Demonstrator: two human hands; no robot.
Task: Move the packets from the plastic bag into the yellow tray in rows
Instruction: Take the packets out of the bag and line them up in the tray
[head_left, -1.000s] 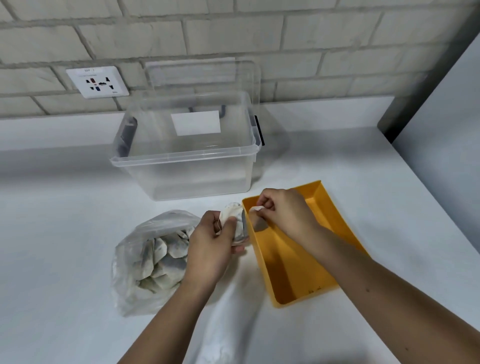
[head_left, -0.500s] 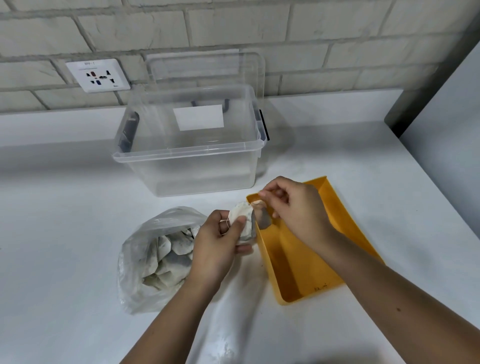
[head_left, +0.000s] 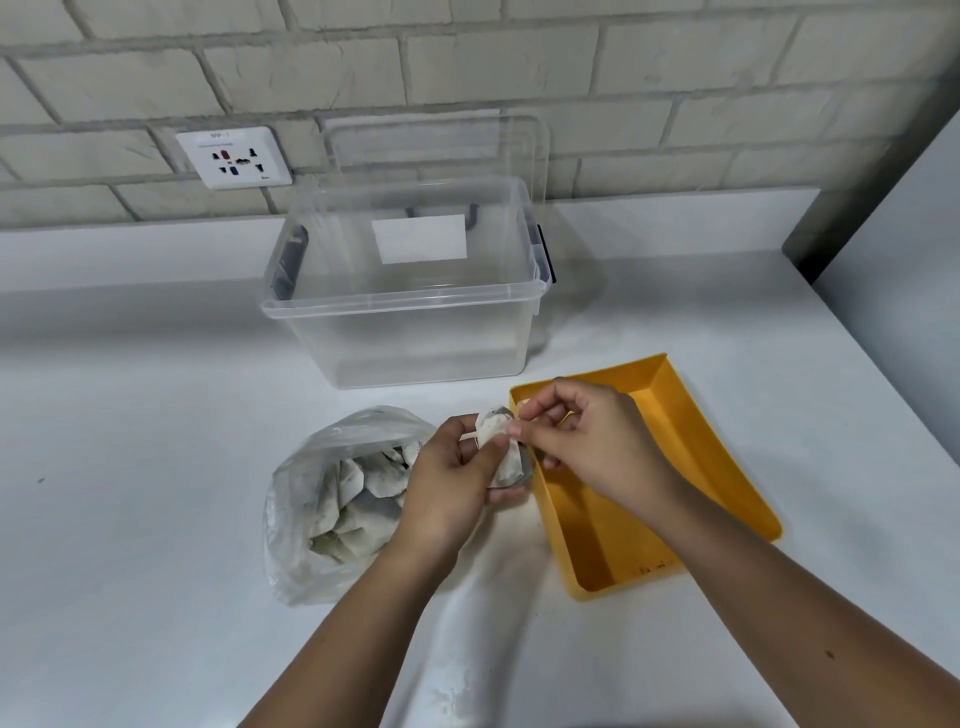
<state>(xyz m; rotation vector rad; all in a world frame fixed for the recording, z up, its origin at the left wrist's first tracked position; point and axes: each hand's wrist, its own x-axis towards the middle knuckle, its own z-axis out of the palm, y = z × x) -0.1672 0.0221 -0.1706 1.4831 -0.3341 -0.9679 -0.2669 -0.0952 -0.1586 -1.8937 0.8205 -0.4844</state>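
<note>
Currently left hand (head_left: 457, 483) grips small packets (head_left: 501, 452) beside yellow tray (head_left: 727, 467) rim; right hand (head_left: 582, 441) pinches one's top edge. Packets look light, soft, crushable: pinch edges gently. Rest sit in plastic bag (head_left: 332, 499) on table (head_left: 130, 467).

a mustard-yellow tray (head_left: 722, 457), a few small dark marks on its floor, lies bright against a white table (head_left: 130, 415) that carries one dark speck (head_left: 40, 480) and a faint chalky smear (head_left: 457, 696). the packet (head_left: 500, 441) is off-white mottled with grey, as are the packets (head_left: 363, 488) showing through the cloudy, colourless plastic bag (head_left: 301, 535). behind, a clear storage box (head_left: 405, 338) bears a plain white label (head_left: 420, 239) and dark grey latches (head_left: 292, 257); a lid (head_left: 436, 140) is likewise clear. the wall (head_left: 519, 62) is pale cream brick with grey mortar lines in a running pattern; the white socket plate (head_left: 234, 163) shows black, red and blue openings.
</note>
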